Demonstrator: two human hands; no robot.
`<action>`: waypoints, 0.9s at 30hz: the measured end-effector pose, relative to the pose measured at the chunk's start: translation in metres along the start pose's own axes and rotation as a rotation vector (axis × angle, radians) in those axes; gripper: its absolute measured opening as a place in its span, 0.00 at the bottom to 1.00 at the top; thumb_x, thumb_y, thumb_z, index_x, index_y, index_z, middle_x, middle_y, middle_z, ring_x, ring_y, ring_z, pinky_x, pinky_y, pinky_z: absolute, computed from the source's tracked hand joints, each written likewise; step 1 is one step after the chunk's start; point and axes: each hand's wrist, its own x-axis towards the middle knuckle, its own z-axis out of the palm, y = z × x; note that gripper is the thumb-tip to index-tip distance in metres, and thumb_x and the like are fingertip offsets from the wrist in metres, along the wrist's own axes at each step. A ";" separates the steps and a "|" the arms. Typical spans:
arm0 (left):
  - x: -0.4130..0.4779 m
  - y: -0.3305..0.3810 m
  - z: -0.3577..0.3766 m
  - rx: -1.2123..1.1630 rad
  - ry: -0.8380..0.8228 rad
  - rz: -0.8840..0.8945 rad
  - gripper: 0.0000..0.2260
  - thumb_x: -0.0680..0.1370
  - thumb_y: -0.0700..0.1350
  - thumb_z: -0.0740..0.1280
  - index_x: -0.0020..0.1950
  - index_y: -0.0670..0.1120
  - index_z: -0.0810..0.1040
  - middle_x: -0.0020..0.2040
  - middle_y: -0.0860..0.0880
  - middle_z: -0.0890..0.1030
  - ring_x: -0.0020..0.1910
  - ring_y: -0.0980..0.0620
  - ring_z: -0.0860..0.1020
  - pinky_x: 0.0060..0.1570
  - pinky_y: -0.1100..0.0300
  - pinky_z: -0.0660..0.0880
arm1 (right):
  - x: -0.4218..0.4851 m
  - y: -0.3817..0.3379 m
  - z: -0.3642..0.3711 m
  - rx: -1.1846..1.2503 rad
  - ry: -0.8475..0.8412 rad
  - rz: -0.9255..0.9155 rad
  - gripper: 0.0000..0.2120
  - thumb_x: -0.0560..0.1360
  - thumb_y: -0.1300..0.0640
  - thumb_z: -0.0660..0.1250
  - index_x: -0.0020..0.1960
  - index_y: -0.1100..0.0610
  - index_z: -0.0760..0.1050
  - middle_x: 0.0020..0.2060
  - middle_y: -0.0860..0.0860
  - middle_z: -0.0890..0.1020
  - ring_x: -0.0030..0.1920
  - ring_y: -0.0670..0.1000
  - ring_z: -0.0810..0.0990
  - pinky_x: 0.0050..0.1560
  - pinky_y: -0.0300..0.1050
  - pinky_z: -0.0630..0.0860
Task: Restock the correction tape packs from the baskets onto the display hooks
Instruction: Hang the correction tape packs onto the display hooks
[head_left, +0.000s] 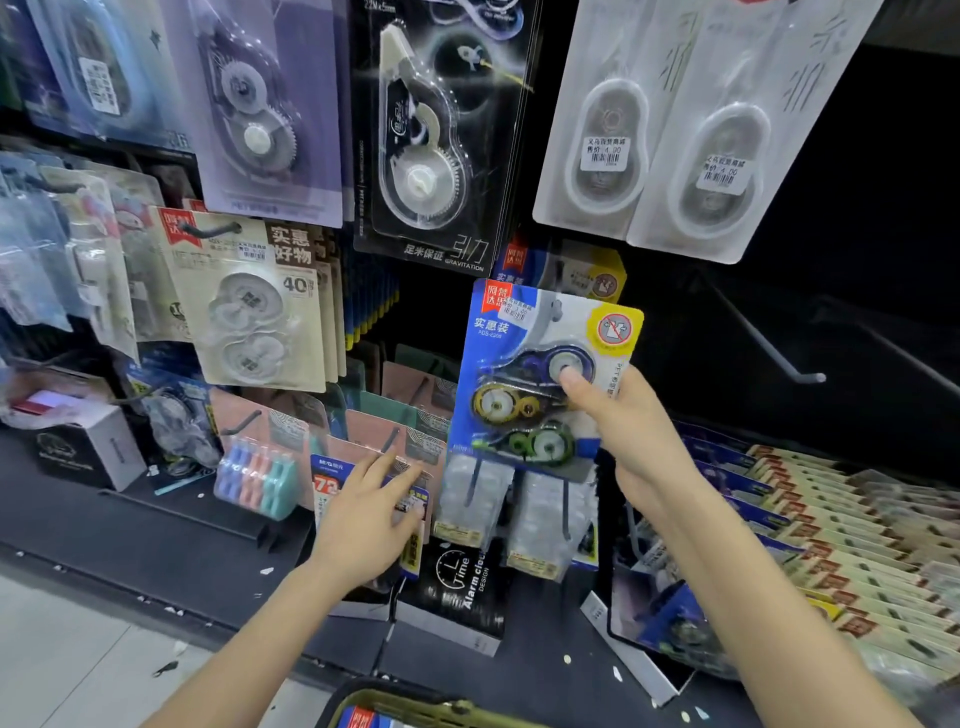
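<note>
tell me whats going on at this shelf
A person is restocking a stationery display. Their right hand grips a blue correction tape pack, thumb on its blister, and holds it up against the display just below a matching pack. Whether it is on a hook yet cannot be told. The left hand, fingers spread, reaches toward the pink packs hanging lower down. A basket with more stock sits at the bottom edge.

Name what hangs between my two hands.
Head view: clear packs hang between the left hand and the right hand, below the blue correction tape pack it grips.
</note>
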 end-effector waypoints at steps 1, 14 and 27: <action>0.000 0.000 0.001 -0.007 0.010 0.001 0.42 0.68 0.68 0.41 0.75 0.51 0.68 0.78 0.45 0.63 0.78 0.44 0.58 0.71 0.48 0.64 | 0.010 0.006 0.001 -0.021 0.015 -0.017 0.10 0.80 0.56 0.66 0.60 0.49 0.76 0.53 0.43 0.83 0.53 0.40 0.81 0.48 0.32 0.76; 0.005 -0.017 0.019 0.072 0.053 0.051 0.22 0.72 0.54 0.67 0.65 0.50 0.80 0.65 0.43 0.78 0.62 0.39 0.77 0.48 0.43 0.81 | 0.110 0.040 0.006 0.059 0.432 0.109 0.21 0.72 0.51 0.76 0.55 0.59 0.70 0.42 0.47 0.77 0.41 0.44 0.75 0.36 0.36 0.69; 0.006 -0.011 0.017 0.069 0.132 0.042 0.21 0.71 0.51 0.66 0.63 0.48 0.81 0.63 0.41 0.79 0.62 0.37 0.76 0.50 0.39 0.80 | 0.105 0.051 -0.004 -0.151 0.379 0.104 0.25 0.71 0.43 0.74 0.57 0.56 0.68 0.49 0.48 0.77 0.50 0.50 0.77 0.50 0.45 0.74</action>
